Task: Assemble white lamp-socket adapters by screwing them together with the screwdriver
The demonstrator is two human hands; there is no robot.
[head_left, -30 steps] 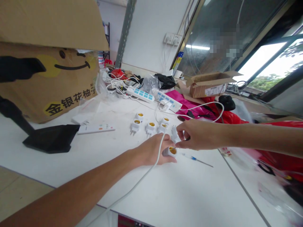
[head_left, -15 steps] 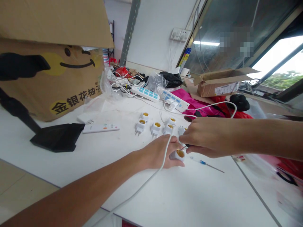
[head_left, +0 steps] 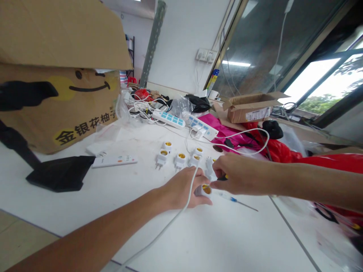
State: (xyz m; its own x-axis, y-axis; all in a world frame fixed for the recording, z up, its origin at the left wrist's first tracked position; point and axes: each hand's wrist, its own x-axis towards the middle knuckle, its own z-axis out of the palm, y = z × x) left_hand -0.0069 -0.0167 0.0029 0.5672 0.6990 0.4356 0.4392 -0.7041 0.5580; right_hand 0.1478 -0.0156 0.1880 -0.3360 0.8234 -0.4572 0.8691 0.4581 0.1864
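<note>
My left hand (head_left: 181, 190) grips a white plug-in lamp socket (head_left: 200, 191) against the table, its gold threaded opening facing up toward me. In my right hand (head_left: 236, 172) is a screwdriver (head_left: 222, 177) with a black and yellow handle. Its tip is at the socket's opening; how deep it reaches is hidden. A white cable (head_left: 185, 209) crosses in front of my left hand. Just beyond the hands stand several similar sockets (head_left: 180, 158), gold openings up, some with plug pins showing. A second screwdriver (head_left: 234, 200), clear and blue with a thin shaft, lies right of the held socket.
A large cardboard box (head_left: 36, 121) and a black stand (head_left: 61, 173) occupy the left. Power strips (head_left: 170, 119) and tangled cables lie at the back. A small open carton (head_left: 249, 109), magenta bags (head_left: 221, 126) and red bags (head_left: 286, 151) line the right side.
The whole view has shifted, so things appear farther left and slightly lower. My left hand keeps its grip on the socket. More of the screwdriver's handle shows in my right hand.
</note>
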